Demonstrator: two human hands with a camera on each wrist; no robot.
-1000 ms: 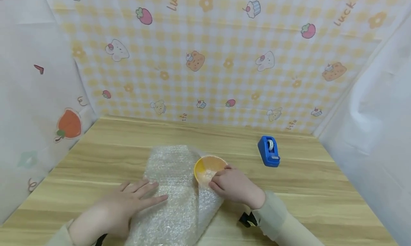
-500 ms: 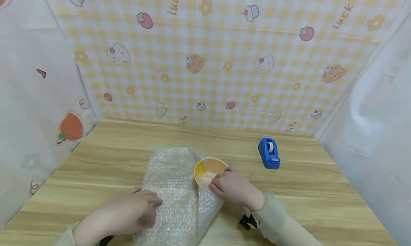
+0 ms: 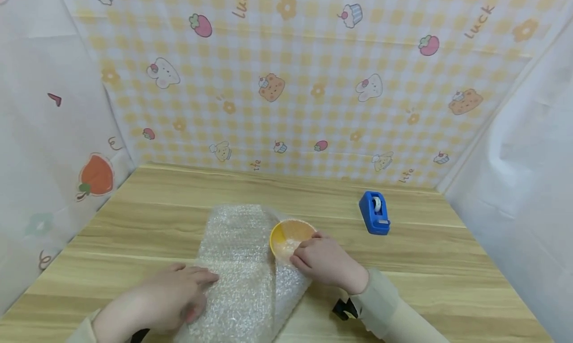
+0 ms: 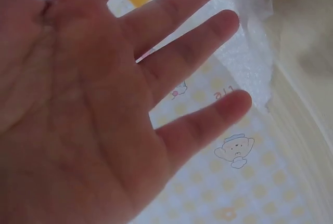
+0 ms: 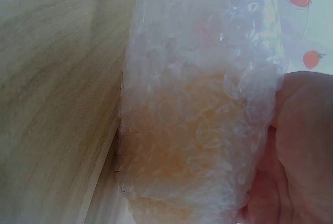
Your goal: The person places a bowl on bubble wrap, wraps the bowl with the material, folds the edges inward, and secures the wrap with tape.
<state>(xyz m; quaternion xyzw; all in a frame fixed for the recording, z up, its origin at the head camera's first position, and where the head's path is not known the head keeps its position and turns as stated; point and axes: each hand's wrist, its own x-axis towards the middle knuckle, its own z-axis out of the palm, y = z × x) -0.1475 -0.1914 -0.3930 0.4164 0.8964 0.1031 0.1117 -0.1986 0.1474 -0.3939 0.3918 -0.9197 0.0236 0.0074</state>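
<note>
A yellow bowl [image 3: 278, 237] stands on the table, a sheet of bubble wrap [image 3: 241, 283] folded over its near side and into it. My right hand [image 3: 329, 263] is curled over the bowl's right rim and grips the wrap there. Through the wrap, the right wrist view shows the orange-yellow bowl wall [image 5: 182, 130] beside that hand. My left hand [image 3: 165, 298] is at the left edge of the sheet; its fingers [image 4: 190, 55] look straight and spread in the left wrist view. Whether they touch the wrap I cannot tell.
A blue tape dispenser [image 3: 375, 214] with a white roll stands at the right rear of the wooden table [image 3: 147, 209]. Behind is a checked cloth backdrop [image 3: 313, 59], with white cloth on both sides. Beneath the right wrist shows a black object [image 3: 344, 309].
My left hand has lifted from the bubble wrap, where its fingers lay spread, and drawn back slightly left and toward me. My right hand keeps its place at the bowl.
</note>
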